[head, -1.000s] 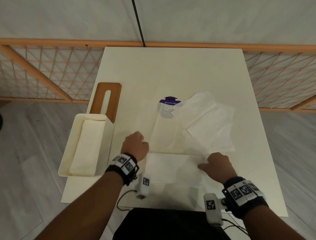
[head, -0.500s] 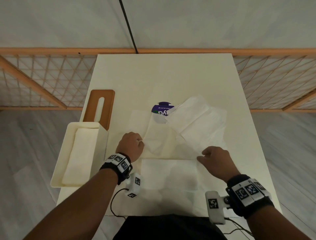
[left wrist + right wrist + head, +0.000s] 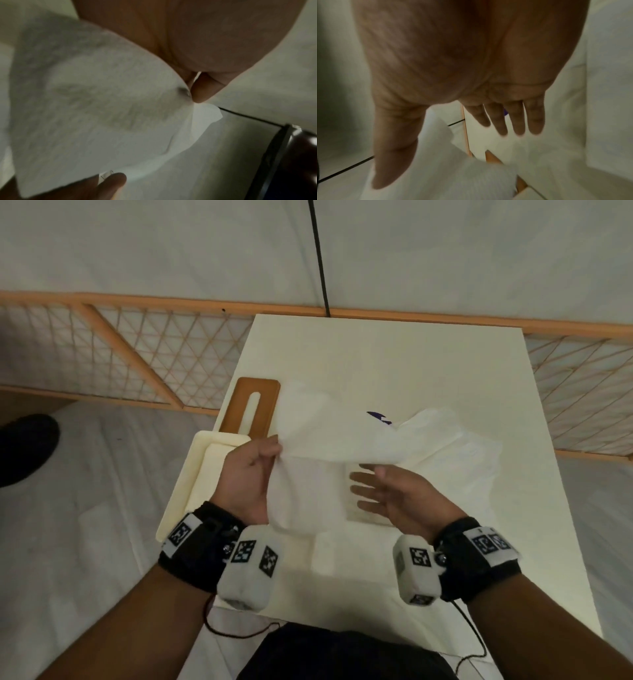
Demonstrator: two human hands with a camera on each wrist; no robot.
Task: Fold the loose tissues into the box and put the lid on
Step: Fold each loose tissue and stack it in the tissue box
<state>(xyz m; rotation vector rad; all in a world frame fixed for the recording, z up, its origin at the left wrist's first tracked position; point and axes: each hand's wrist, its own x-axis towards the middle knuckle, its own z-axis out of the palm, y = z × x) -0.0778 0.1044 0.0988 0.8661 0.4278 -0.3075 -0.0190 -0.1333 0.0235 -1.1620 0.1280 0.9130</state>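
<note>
My left hand (image 3: 274, 454) pinches the near left corner of a white tissue (image 3: 342, 436) and holds it up above the table; the left wrist view shows thumb and finger closed on the tissue (image 3: 102, 108). The right hand (image 3: 363, 486) is spread flat, fingers straight, just under the tissue's hanging edge. In the right wrist view its fingers (image 3: 515, 121) are straight and hold nothing. The cream box (image 3: 181, 494) stands at the table's left edge, partly hidden by my left hand. The brown slotted lid (image 3: 255, 405) lies flat behind it.
More loose tissues (image 3: 459, 453) lie crumpled to the right on the cream table (image 3: 394, 361). A flat tissue (image 3: 342, 553) lies near the front edge. A purple pack (image 3: 378, 417) peeks out behind the raised sheet. A wooden lattice rail (image 3: 137, 357) runs behind the table.
Both hands have come up off the table. The left hand has lifted a tissue by its corner and the right hand has opened flat beneath it.
</note>
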